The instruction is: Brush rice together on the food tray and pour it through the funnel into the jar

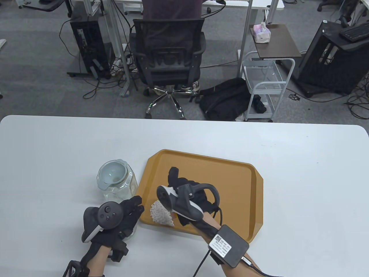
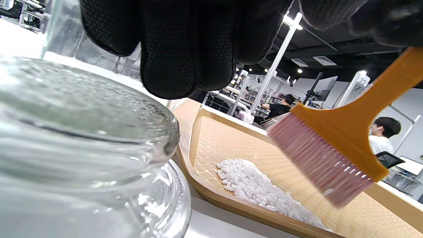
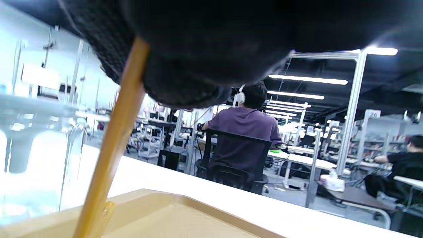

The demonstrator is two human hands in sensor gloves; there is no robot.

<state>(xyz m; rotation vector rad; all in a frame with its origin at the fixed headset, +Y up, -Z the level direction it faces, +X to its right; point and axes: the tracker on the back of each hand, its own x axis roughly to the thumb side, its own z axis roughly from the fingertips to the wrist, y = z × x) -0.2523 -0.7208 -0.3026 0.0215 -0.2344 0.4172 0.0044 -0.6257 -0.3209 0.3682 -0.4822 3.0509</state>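
White rice (image 1: 161, 215), loose and light, lies heaped in the near-left corner of the tray (image 1: 230, 173), where the right hand (image 1: 188, 199) grips the stiff brush (image 2: 333, 145) by its handle while the left hand (image 1: 115, 219) rests relaxed beside the fragile glass jar (image 1: 116, 180).

left hand (image 1: 126, 212): fingers straight, spread, holding nothing
right hand (image 1: 187, 196): fingers curled round brush (image 2: 333, 145) handle, wrist angled inward

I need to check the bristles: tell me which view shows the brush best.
The left wrist view: the brush shows bristles and head, beside the rice. Right wrist view shows only its handle; in the table view the right hand hides it.
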